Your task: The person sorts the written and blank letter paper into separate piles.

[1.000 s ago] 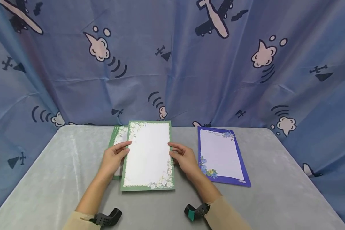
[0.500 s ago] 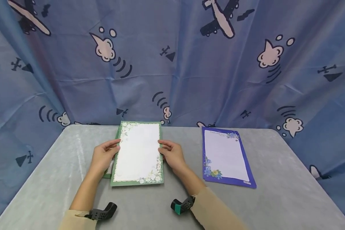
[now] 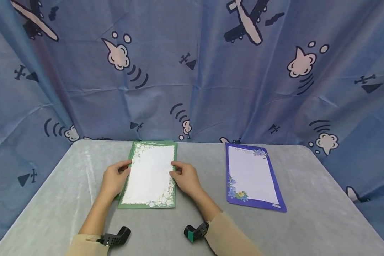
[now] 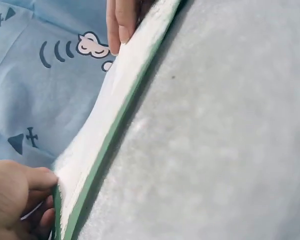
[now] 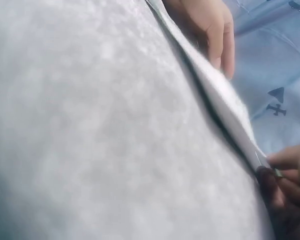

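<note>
A sheet of white paper with a green floral border (image 3: pixel 150 174) lies over another green-bordered sheet, most of which is hidden beneath it. My left hand (image 3: pixel 113 179) pinches its left edge between thumb and fingers. On the opposite edge my right hand (image 3: pixel 186 177) pinches the same sheet. The left wrist view has the paper (image 4: pixel 107 120) running up from the left thumb (image 4: pixel 42 177) to the other hand's fingertips. Seen from the right wrist, the sheet's near edge (image 5: pixel 230 115) bows slightly above the table, with the right fingers (image 5: pixel 290 157) at its end.
To the right, a stack of purple-bordered paper (image 3: pixel 252 174) with blue flowers lies on the grey table (image 3: pixel 313 199). A blue curtain (image 3: pixel 211 106) printed with planes and clouds hangs behind the table's far edge. Dark camera mounts (image 3: pixel 116 237) sit on both wrists.
Both hands have carried the green-bordered sheet left and down over the sheet below, which is now nearly covered. The purple-bordered stack stays in place; the head view has shifted slightly.
</note>
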Available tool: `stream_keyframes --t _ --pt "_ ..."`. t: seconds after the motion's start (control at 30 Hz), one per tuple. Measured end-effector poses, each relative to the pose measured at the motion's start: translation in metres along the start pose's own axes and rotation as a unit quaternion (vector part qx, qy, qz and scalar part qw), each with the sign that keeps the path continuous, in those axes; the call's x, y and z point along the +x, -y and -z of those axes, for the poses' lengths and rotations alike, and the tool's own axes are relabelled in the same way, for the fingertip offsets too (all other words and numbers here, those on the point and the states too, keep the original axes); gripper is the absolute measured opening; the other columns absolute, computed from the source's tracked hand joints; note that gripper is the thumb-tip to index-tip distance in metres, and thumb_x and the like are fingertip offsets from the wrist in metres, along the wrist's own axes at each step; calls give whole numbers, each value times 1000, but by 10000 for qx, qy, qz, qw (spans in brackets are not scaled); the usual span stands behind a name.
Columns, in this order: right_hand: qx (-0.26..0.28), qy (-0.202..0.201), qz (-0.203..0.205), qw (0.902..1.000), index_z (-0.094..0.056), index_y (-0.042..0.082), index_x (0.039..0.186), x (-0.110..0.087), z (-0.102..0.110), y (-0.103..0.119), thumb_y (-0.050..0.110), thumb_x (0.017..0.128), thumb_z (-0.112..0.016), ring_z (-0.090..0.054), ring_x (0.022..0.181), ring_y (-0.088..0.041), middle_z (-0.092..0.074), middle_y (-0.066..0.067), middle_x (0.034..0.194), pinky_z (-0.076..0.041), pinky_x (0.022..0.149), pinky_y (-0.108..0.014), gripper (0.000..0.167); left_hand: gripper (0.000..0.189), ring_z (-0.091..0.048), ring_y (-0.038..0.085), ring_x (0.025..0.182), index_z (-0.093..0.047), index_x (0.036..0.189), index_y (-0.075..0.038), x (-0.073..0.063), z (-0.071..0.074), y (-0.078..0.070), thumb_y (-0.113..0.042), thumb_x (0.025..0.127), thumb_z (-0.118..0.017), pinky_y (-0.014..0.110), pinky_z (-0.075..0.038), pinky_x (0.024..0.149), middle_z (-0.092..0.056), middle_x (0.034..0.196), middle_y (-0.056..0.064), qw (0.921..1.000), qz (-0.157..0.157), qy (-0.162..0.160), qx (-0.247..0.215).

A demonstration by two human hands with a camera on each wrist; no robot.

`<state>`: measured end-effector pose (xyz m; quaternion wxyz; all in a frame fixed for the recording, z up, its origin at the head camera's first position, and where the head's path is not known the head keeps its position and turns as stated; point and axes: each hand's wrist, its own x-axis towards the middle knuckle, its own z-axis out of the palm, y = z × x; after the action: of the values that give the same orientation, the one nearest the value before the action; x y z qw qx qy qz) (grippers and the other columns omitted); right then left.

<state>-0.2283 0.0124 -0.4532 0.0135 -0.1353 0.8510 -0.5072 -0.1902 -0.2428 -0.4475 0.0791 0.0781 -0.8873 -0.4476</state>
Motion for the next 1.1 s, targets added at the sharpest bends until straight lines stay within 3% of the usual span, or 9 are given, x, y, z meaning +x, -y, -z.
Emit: stream_keyframes --t 0.17,0.3,0.43,0.5,0.57,0.63,0.7,0.83,1.1 --pt "-305 -203 144 9992 -69 2 128 0 -1 3 12 93 -70 -43 55 -7 -70 -11 81 -38 56 -21 36 39 -60 35 117 -59 139 -2 0 -1 1 -12 102 -56 46 -50 95 -62 135 24 9998 15 52 173" --pt "-680 -495 137 9964 -70 1 124 0 -1 6 15 92 -70 -37 52 -6 -58 -2 66 -34 54 -21 35 40 -60 39 116 -58 140 -2 -1 1 0 -11 101 -57 49 -50 95 -59 137 27 9992 -62 66 392" --pt "-1003 -278 7 9946 -68 -2 128 -2 5 15 20 93 -70 -42 50 -10 -51 -1 57 -37 50 -25 41 41 -58 44 122 -57 141 -1 -1 2 -2 -12 101 -56 55 -51 98 -54 141 29 9988 -97 122 462" --pt "-1170 -18 -94 9931 -65 -4 131 -5 9 21 23 94 -70 -56 57 -17 -63 -8 66 -48 56 -30 46 41 -56 45 126 -56 142 -2 -1 3 -3 -13 102 -56 56 -50 101 -52 143 29 9988 -75 166 456" --pt "-1312 305 -131 9908 -62 -6 133 -8 13 26 25 94 -70 -70 81 -28 -73 -19 91 -57 72 -40 51 41 -55 45 128 -57 142 -2 -1 3 -3 -14 103 -56 56 -49 103 -52 144 29 9989 -52 198 423" --pt "-1353 636 -157 9886 -59 -7 136 -10 17 29 27 95 -69 -67 113 -38 -69 -26 121 -56 94 -48 54 41 -54 45 129 -57 141 -2 -2 2 -4 -15 103 -56 56 -49 103 -52 145 28 9990 -42 213 386" --pt "-1300 928 -124 9871 -56 -8 138 -12 19 30 28 96 -68 -55 133 -42 -59 -27 140 -49 106 -53 56 40 -54 45 129 -58 140 -1 -2 1 -5 -14 102 -56 56 -49 103 -51 145 28 9992 -23 190 349" --pt "-1105 1233 -126 9861 -54 -6 141 -12 19 30 32 98 -65 -51 137 -42 -56 -26 144 -45 110 -54 59 40 -54 45 128 -59 139 -1 -2 1 -6 -15 102 -56 56 -49 102 -52 144 28 9991 30 95 418" --pt "-357 1346 -406 9894 -55 -2 142 -11 17 29 33 97 -66 -55 133 -39 -58 -25 141 -46 109 -54 58 37 -62 38 113 -63 134 -1 -4 1 -10 -17 101 -57 52 -50 94 -63 129 28 9980 9 95 622"
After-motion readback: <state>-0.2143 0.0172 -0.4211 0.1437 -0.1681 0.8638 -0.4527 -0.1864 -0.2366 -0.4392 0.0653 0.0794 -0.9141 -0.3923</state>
